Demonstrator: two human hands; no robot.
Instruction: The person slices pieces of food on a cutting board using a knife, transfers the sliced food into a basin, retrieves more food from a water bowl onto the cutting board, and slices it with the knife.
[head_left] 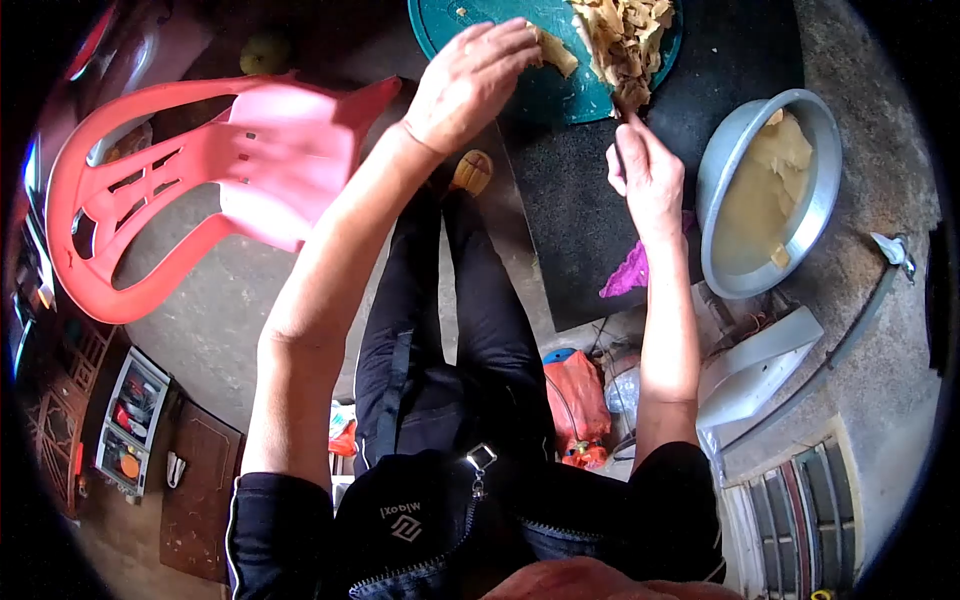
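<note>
My left hand [472,85] reaches over a round green board [440,35], its fingers closed at the end of a pale yellow strip of food [556,52]. My right hand [648,175] is wrapped around the dark handle of a knife [627,108] at the board's near edge. The blade is mostly hidden by a heap of sliced pale yellow pieces [630,40], right beside it. To the right of my right hand stands a metal basin [712,200] holding cloudy liquid and larger pale yellow pieces [785,150].
The board and basin rest on a black table [560,220]. A purple cloth [628,272] lies at its near side. A pink plastic chair [280,150] stands at the left. Red bags [578,400] and a white panel [760,370] are below the table at the right.
</note>
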